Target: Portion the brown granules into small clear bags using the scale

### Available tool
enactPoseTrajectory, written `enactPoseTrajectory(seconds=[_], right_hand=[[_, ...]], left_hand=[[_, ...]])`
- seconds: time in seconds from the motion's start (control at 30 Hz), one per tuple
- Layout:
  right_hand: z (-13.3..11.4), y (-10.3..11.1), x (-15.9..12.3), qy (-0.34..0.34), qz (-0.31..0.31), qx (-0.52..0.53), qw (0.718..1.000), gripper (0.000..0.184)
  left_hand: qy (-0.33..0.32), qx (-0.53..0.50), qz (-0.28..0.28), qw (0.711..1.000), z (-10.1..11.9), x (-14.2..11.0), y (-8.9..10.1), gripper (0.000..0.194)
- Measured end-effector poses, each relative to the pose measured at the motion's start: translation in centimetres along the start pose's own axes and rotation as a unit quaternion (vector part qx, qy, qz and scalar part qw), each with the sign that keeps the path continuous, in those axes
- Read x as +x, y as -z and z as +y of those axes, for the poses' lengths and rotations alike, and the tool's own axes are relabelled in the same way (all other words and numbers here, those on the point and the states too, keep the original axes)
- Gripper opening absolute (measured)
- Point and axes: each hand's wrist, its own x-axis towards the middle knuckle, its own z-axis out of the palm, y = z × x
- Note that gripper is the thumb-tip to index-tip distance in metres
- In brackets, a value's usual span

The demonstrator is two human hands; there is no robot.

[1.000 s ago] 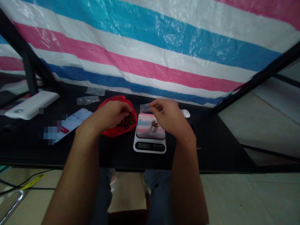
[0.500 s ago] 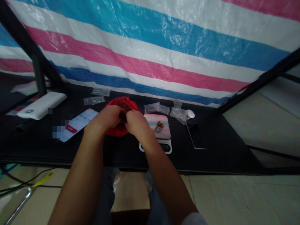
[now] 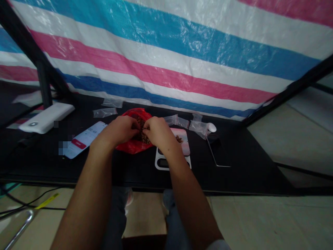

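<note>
My left hand and my right hand meet over the mouth of a red plastic bag. Their fingertips curl into dark brown dried pieces inside it, and what each hand grips is hidden. My right wrist partly covers a white digital kitchen scale, including its display. A small heap of brown pieces shows on the scale's glossy top, and the cup seen earlier is hidden or unclear.
Several small clear plastic bags lie behind the scale and bag on the black table. To the left are a white power bank and a printed card. To the right are a small white oval object and a black phone.
My right hand has moved left from above the scale to the red bag, beside my left hand. It no longer holds the clear bag seen a second ago. Both hands now sit among the brown pieces.
</note>
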Motion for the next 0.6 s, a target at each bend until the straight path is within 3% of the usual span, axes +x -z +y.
enactPoseTrajectory(seconds=[0.3,0.47,0.6], right_hand=[[1.7,0.4,-0.5,0.052,-0.004,0.047,0.998,0.018],[2.5,3.8,-2.5,0.046,0.044,0.100,0.993,0.016],[4.5,6.6,-5.0,-0.004,0.055,0.155,0.986,0.013]], left_hand=[[-0.014,-0.040,0.021,0.999,1.2,-0.1,0.5,0.024],[-0.017,-0.031,0.014,0.999,1.4,0.0,0.4,0.026],[-0.023,-0.047,0.009,0.999,1.5,-0.1,0.4,0.025]])
